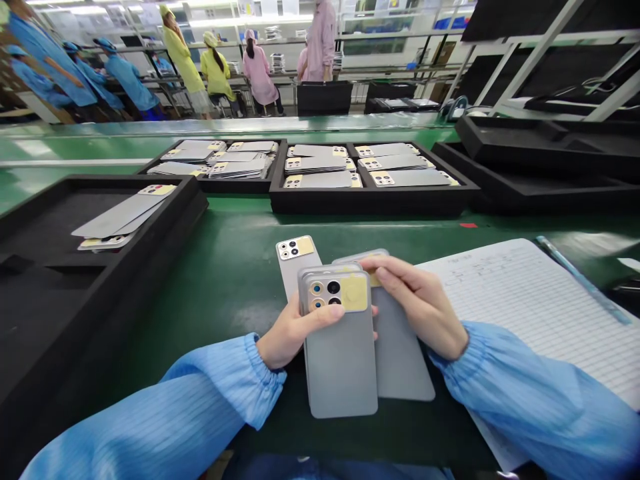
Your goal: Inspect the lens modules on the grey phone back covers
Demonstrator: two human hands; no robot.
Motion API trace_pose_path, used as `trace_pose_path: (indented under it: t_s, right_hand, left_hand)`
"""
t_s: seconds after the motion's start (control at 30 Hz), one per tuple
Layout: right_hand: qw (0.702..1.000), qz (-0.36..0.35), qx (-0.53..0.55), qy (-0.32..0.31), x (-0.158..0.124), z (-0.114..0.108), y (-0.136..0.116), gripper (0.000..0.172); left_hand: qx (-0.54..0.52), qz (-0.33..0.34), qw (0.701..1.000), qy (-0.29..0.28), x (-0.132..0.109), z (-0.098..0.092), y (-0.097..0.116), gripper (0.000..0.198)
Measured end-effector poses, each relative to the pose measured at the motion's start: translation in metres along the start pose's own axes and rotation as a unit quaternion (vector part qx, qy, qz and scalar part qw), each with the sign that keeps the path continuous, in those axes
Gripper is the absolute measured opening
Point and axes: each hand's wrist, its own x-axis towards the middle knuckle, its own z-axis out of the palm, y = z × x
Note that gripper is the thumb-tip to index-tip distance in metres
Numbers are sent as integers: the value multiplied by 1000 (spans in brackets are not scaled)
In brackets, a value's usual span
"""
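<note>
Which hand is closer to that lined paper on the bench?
Right. The right hand is right at the edge of the lined paper, its sleeve lying over the sheet; the left hand is farther away, on the other side of the grey phone back covers.

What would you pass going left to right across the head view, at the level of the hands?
Black foam tray → left hand → right hand → white ruled paper sheet → slim pale blue pen
</note>
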Motion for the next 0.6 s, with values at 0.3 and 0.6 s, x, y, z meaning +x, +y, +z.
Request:
trace_pose_path:
  t_s: [0.3,0.6]
  right_hand:
    - [987,78,18,-136,-10,16,-4,25]
    - [976,185,28,-114,-11,25,-10,35]
  left_hand:
    - [142,31,989,14,1,-1,0,37]
    - [150,8,987,-53,3,0,-8,42]
